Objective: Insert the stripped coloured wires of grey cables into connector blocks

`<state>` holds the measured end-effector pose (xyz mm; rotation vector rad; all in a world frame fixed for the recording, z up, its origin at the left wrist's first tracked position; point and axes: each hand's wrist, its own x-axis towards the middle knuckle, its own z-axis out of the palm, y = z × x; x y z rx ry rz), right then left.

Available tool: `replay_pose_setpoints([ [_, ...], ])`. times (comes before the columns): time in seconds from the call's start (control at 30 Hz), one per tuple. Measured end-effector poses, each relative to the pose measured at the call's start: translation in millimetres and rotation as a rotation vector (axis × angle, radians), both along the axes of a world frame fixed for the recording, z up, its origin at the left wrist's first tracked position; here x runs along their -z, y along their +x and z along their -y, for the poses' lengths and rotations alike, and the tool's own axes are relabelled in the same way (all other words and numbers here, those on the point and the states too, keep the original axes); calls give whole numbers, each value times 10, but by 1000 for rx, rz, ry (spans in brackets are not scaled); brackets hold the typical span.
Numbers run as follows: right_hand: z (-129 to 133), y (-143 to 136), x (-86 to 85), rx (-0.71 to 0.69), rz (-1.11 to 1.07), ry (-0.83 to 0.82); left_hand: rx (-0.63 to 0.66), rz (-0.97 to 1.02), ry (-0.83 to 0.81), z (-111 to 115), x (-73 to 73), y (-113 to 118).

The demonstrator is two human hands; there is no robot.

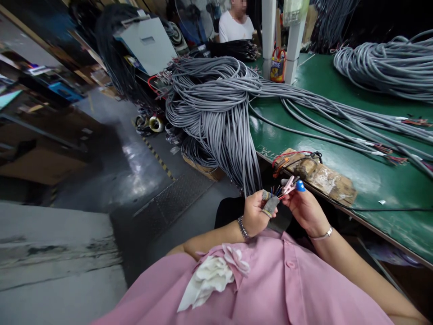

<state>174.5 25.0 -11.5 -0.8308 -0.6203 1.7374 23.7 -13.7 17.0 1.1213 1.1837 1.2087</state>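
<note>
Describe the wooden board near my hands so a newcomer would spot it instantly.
Find the green table and follow its near edge to just beyond your right hand. There lies the wooden board, with red and black wires across one end. Its brown, white-blotched surface sets it apart from the grey cables.

your thin wires (277,193): plastic insulation, smooth. pink clip-like tool (288,186): looks like plastic. your grey finger covers (270,206) look like matt, rough cloth; your blue fingertip cap (300,185) reads smooth, rubber or plastic, can't tell which. grey cables (230,135): smooth plastic jackets, slight sheen. wood block (338,185): rough, stained. green benchtop (402,194): smooth, glossy. your watch band (242,228): shiny metal. your shirt (264,280): matt cloth. floor (131,162): smooth, glossy.
</note>
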Motion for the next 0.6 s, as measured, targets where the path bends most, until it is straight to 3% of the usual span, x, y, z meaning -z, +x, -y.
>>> replay_pose_setpoints([
  [0.13, -9, -45, 64, 153, 95, 99, 24, 26, -33, -47, 10, 19],
  [0.33, -82, -76, 49, 32, -47, -1, 17, 25, -39, -87, 58, 35],
  [0.6, -91, -116, 15, 99, -123, -44, 79, -59, 7, -77, 168, 6],
])
